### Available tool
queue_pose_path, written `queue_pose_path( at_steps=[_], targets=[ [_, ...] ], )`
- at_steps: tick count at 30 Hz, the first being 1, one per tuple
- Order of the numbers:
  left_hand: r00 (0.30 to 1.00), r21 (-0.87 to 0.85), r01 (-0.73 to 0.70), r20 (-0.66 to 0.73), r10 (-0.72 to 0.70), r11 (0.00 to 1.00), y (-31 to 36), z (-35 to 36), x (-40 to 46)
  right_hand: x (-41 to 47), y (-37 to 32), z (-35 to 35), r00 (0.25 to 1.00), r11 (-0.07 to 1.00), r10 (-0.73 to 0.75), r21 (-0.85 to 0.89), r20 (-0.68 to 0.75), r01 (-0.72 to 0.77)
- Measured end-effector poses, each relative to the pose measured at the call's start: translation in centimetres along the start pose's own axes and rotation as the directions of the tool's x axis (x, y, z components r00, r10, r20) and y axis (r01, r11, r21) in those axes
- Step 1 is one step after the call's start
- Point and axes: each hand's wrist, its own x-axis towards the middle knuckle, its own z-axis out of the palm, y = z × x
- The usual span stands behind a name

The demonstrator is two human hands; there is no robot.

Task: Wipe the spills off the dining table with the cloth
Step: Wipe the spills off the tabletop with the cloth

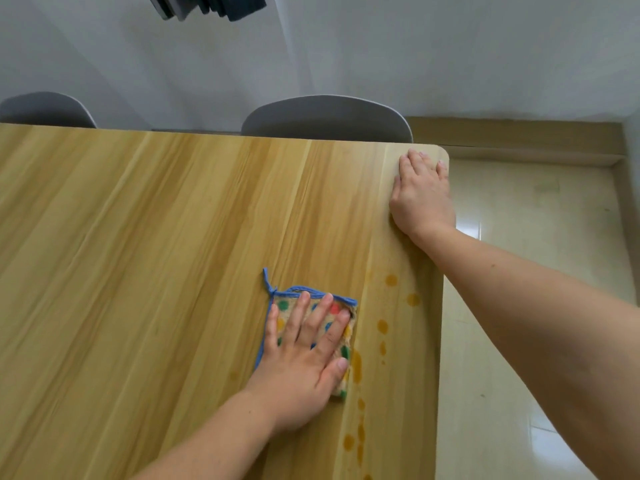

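The pale wood-grain bench (pixel 173 254) carries everything. The right hand (pixel 420 195) lies flat and open near its far right corner, holding nothing. The left hand (pixel 304 355) presses spread, straight fingers onto the small blue-edged, polka-dotted cloth (pixel 282 306), which looks soft and light, best driven under a flat palm. Orange spill drops (pixel 382 326) lie just beside it.

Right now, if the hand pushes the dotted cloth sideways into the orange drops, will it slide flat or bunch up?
The cloth looks thin and soft, so it is probably floppy. The left hand presses it flat with spread fingers, so it will likely slide flat. Its uncovered right edge, beside the orange spills, may fold slightly.
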Motion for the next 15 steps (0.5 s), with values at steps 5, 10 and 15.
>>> queue_pose_path(
  at_steps=[5, 10, 15],
  targets=[
    [0.988, -0.087, 0.025, 0.155, -0.012, 0.996, 0.2, -1.4, 0.6, 0.2, 0.1, 0.2, 1.000, 1.000, -0.004, 0.021, 0.006, 0.004],
    [0.984, -0.076, 0.034, 0.175, -0.020, 0.997, 0.0, -1.6, 0.6, -0.9, -0.1, -0.9, 0.990, 0.983, -0.007, 0.179, -0.138, 0.032],
    [0.981, -0.069, 0.055, 0.190, -0.041, 0.996, 0.4, -1.2, 0.6, -6.8, 0.7, -2.7, 0.961, 0.960, 0.175, 0.255, -0.213, -0.118]
  ],
)
